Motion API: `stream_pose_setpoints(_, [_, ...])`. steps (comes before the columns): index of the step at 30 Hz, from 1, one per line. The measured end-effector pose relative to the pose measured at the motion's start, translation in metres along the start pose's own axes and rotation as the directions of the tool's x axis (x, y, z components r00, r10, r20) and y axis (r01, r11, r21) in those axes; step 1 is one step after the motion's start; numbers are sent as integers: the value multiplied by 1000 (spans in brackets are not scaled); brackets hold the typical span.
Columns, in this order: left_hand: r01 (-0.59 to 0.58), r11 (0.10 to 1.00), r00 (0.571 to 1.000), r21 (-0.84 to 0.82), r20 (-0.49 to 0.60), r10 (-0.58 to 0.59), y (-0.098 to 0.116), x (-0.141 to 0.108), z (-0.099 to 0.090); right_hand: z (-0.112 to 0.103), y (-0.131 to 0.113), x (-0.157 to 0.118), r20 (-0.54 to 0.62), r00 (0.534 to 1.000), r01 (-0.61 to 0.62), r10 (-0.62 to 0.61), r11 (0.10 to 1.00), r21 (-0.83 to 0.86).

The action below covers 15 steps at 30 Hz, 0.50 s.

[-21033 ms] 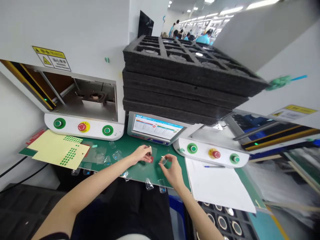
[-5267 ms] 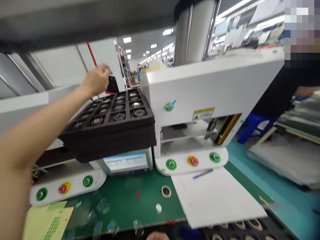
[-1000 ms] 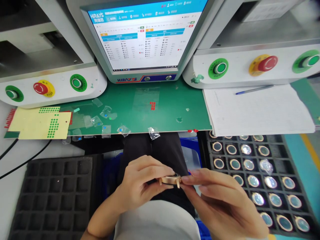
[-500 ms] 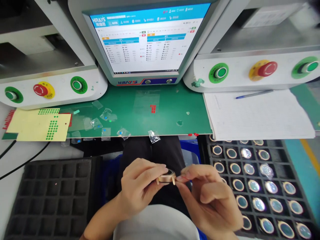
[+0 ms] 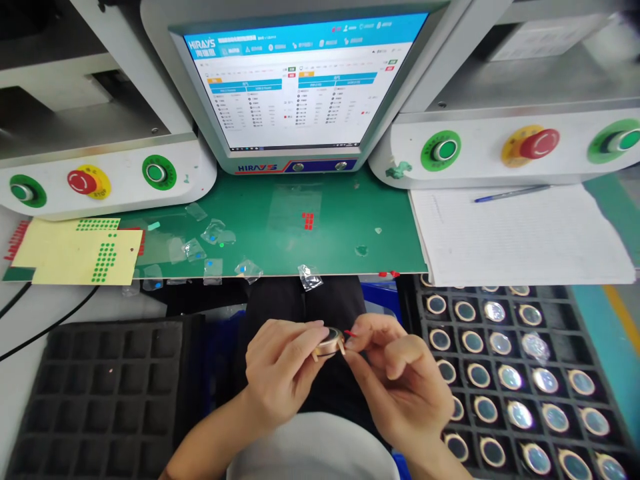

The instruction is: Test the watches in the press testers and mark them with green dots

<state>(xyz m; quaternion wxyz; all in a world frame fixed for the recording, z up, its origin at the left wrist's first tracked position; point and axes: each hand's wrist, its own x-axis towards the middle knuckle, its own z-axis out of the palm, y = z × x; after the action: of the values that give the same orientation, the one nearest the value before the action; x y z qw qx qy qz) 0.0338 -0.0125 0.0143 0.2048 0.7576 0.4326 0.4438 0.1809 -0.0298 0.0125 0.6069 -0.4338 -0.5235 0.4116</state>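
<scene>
One watch [image 5: 330, 344], partly behind left hand [image 5: 277, 363]

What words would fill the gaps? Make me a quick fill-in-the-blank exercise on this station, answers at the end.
1. The left hand holds a round case, and the tiny piece at the right hand is coloured ____.
2. The bench top is coloured ____.
3. In this view, the pen lies to the ____ of the screen.
4. The large Latin letters below the screen spell ____.

Missing words: red; green; right; HIRAYS.
</scene>
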Motion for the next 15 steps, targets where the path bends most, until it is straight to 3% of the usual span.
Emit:
stream_pose_setpoints(6, [16,997,1000,79,-3,-16,-4,-3,3,1,0,-2,-1,998,-70,70,997,31])
stream_pose_setpoints(9, [131,978,990,160,-78,-119,-13,-3,3,1,-2,-9,46,991,-129,127,991,40])
stream_pose_setpoints(10, [206,969,973,139,-138,-187,-17,-3,2,1,-2,-12,67,990,-126,123,991,37])
stream_pose_setpoints(12, [373,926,897,-54,-236,-375,-23,0,0,1,3,-17,75,993,-98,95,995,34])
stream_pose_setpoints(13, [438,875,844,-206,-242,-479,-26,1,-1,2,7,-17,51,994,-98,96,994,37])
stream_pose_setpoints(15, [509,693,745,-511,-141,-652,-31,5,-2,4,21,-16,-35,983,-179,182,981,77])
